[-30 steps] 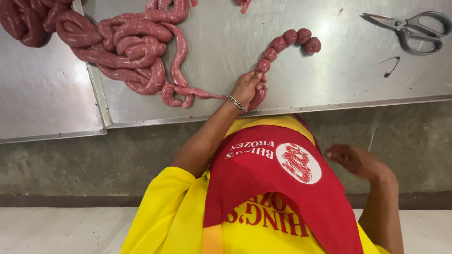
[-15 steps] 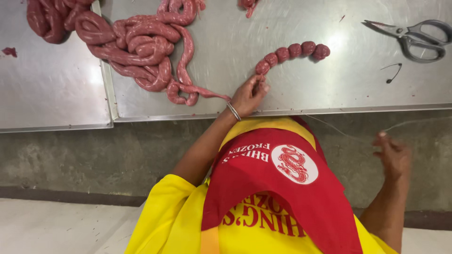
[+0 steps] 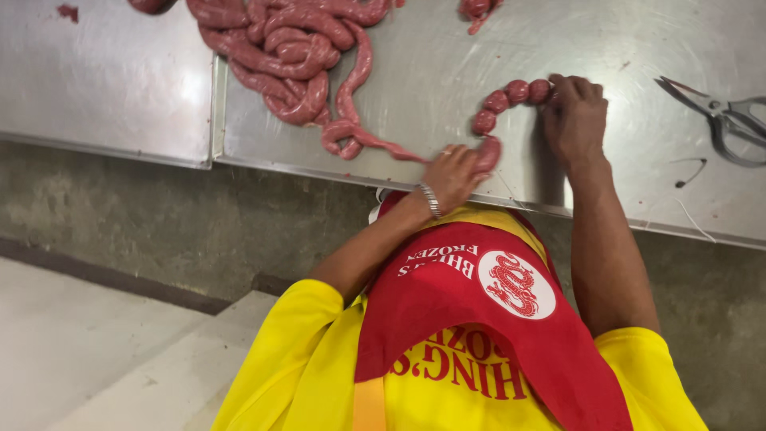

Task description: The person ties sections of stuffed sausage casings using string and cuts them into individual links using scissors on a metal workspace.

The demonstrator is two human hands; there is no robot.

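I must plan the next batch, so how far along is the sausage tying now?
Done: a short chain of round links lies on the steel table. In hand: the left hand pinches the casing by the newest link; the right hand rests at the chain's far end. Left: the large untied coil.

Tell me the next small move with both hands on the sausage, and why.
Probably pinch and twist off one more link. The left hand has its grip where the linked chain meets the unlinked sausage rope, the right hand covers the chain's far end, and the rope beyond is unsegmented.
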